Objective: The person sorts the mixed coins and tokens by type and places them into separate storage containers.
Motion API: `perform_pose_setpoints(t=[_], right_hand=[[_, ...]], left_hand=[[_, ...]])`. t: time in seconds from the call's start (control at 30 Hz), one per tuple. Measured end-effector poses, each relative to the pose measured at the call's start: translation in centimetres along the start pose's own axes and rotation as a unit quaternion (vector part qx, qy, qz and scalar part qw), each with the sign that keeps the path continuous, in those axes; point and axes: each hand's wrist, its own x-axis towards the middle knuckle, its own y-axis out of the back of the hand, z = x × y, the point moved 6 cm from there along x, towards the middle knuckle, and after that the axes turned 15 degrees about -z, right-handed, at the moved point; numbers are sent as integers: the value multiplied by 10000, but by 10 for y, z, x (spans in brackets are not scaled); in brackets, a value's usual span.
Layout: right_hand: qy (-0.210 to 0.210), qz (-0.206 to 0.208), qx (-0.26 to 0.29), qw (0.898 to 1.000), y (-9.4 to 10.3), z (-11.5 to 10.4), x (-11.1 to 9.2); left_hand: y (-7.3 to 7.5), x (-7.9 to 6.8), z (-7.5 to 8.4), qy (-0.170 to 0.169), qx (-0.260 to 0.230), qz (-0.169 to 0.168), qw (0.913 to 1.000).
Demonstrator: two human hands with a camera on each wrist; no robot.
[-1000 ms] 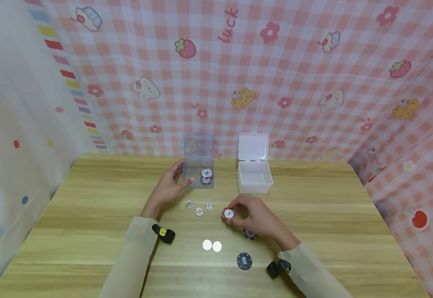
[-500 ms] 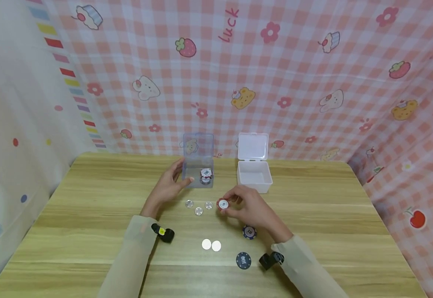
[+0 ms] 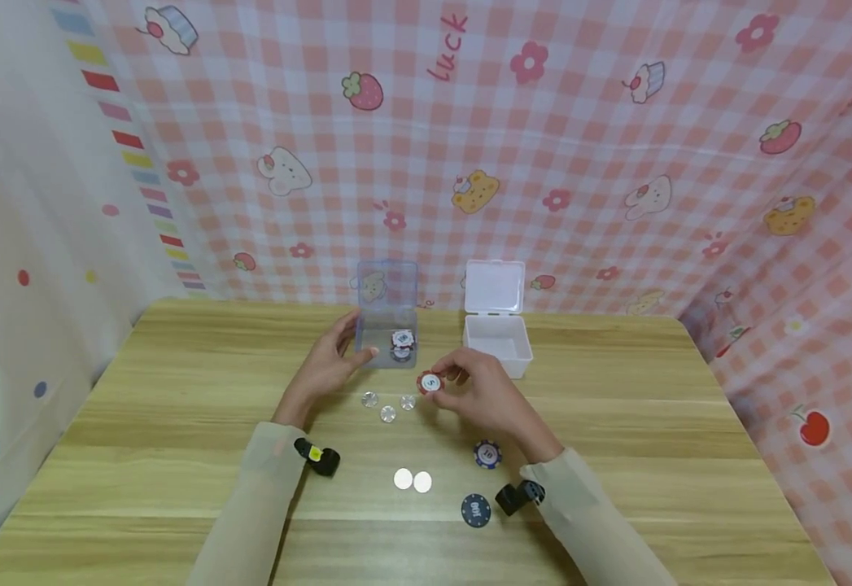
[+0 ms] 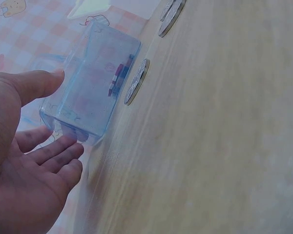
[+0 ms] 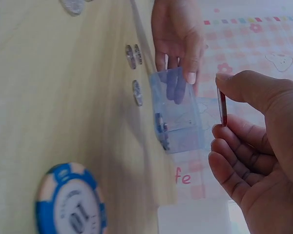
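Observation:
My right hand [image 3: 486, 391] pinches a red-edged poker chip [image 3: 430, 382] marked 5 between thumb and fingers, raised above the table. In the right wrist view the red chip [image 5: 221, 103] appears edge-on. My left hand [image 3: 326, 365] rests at the left side of a clear bluish box [image 3: 373, 356], its fingers relaxed against the wall and its thumb by the front edge. The box lid [image 3: 387, 285] stands up. A small pile of poker chips [image 3: 402, 345] lies inside, on the right. Three silvery discs [image 3: 387, 414] lie on the table in front of the box.
A white box [image 3: 518, 365] with its lid raised stands beyond my right hand. Nearer me lie a blue-edged chip [image 3: 487, 454] marked 10, a dark chip [image 3: 476, 510] marked 100 and two white discs [image 3: 403, 478]. A checked cloth [image 3: 426, 163] hangs behind the table.
My right hand has moved forward and slightly left with the red-edged poker chip, uncovering the blue-edged chip. My left hand has stayed at the bluish box.

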Motion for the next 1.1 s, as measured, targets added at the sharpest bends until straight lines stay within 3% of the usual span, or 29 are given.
perform_pose_setpoints(t=[0.17, 1.1], right_hand=[[48, 135, 36, 9999, 5, -3, 8], [-9, 359, -81, 9993, 20, -15, 57]], left_hand=[[2, 5, -12, -58, 112, 65, 9999], [3, 7, -13, -109, 207, 31, 9997]])
